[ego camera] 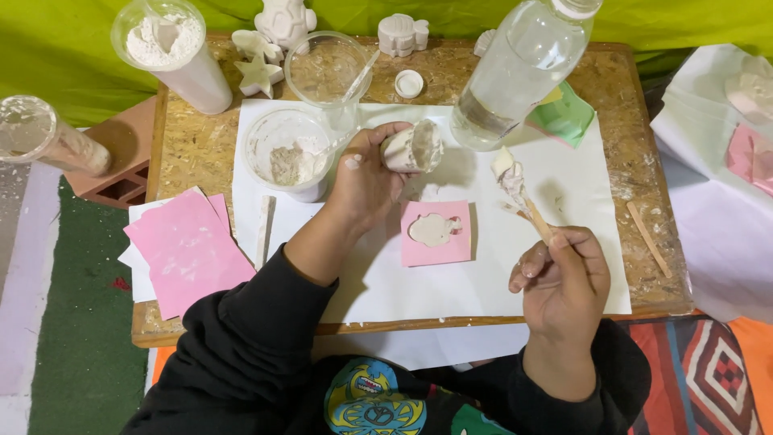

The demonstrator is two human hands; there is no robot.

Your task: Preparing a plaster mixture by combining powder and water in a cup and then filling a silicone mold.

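1. Chipboard table [201,145] against a green backdrop, with a white paper sheet [499,282] spread over its middle.
2. Pink square mould [436,233] lies on the sheet – its cavity filled with pale plaster.
3. Left hand [366,181], just above and left of the mould, is closed around a small plaster-smeared cup [411,147] tipped on its side.
4. Right hand [562,278], right of the mould, pinches a wooden stick [531,213] – its upper tip loaded with white paste.
5. Clear plastic bottle [519,68] leans up and right of the mould, a green packet [564,117] beside it.
6. Tub of powder [288,155] stands left of the mould; pink sheets [185,250] lie further left.
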